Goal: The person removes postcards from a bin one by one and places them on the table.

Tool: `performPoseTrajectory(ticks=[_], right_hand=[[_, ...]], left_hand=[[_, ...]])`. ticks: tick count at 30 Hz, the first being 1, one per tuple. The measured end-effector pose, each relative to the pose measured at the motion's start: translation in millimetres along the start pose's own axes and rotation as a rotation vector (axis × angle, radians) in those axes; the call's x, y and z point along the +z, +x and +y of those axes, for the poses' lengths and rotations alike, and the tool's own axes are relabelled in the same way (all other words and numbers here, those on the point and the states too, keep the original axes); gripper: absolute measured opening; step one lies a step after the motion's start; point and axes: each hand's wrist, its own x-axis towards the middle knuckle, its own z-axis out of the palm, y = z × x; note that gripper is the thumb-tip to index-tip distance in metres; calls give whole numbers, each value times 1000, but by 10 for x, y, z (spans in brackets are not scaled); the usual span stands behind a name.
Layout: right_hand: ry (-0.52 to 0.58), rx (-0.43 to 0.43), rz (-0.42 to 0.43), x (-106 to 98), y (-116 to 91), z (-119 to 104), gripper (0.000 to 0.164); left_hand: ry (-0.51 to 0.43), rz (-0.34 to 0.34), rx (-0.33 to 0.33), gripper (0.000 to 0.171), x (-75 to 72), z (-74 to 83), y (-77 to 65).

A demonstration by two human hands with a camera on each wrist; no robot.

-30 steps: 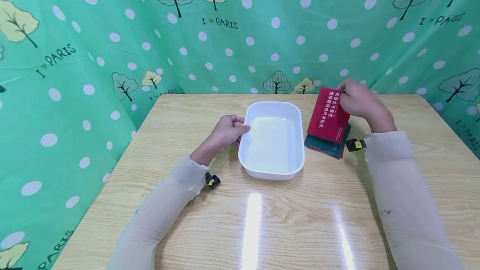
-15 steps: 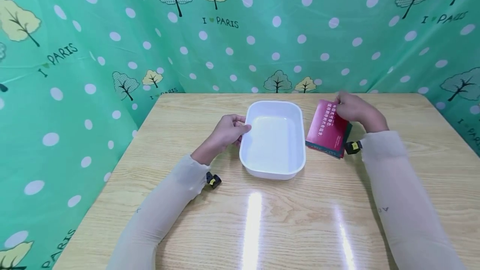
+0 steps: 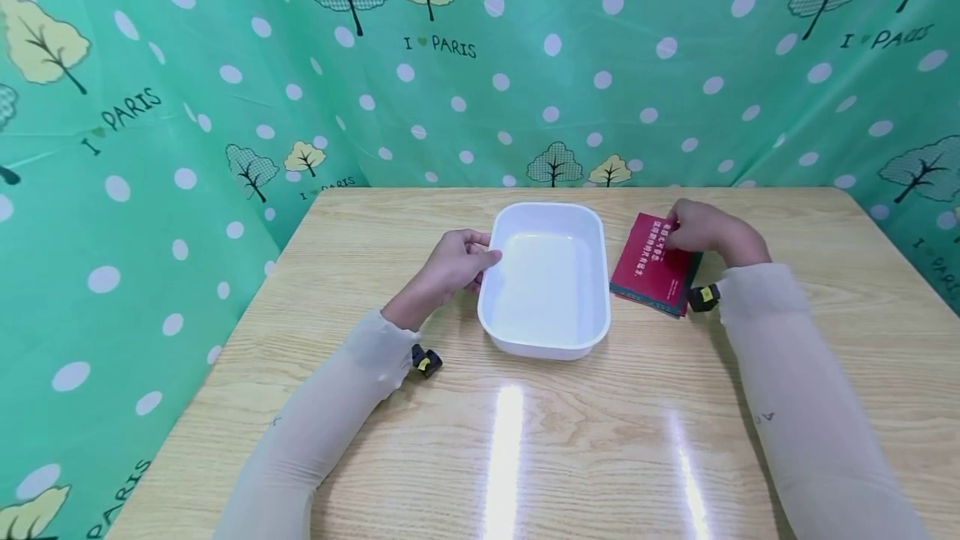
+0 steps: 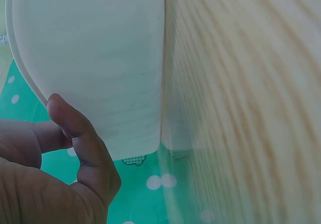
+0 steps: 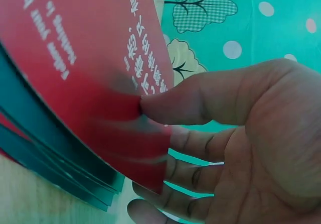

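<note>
A white rectangular plastic basin (image 3: 543, 290) stands upright on the table. My left hand (image 3: 456, 263) grips its left rim, with the thumb over the edge and the fingers outside the wall; the left wrist view shows the thumb (image 4: 70, 116) against the rim. To the basin's right lies a small stack of thin notebooks. Its top one is a red notebook (image 3: 647, 261) with white lettering, above teal notebooks (image 5: 50, 143). My right hand (image 3: 705, 230) pinches the red notebook at its far right edge, thumb on the cover and fingers under it.
The light wooden table (image 3: 420, 457) reaches back to a green dotted curtain (image 3: 480, 90) with printed trees, which also hangs along the left side. Black wrist cameras sit under both sleeves. Bright light reflections streak the table's near part.
My right hand has come down and slightly nearer, lowering the red notebook so that it now covers most of the teal one. My left hand and the basin have stayed in place.
</note>
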Motion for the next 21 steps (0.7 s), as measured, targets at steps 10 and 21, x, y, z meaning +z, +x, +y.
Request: performPoseTrajectory(ticks=[10,21], right_hand=[[-35,41,-42,31,39,24,44],[-45,47,-69,9,32,6,50]], left_hand=[[-17,1,-5,30,5,13,-12],[-17,4,-3,30,3,7,-11]])
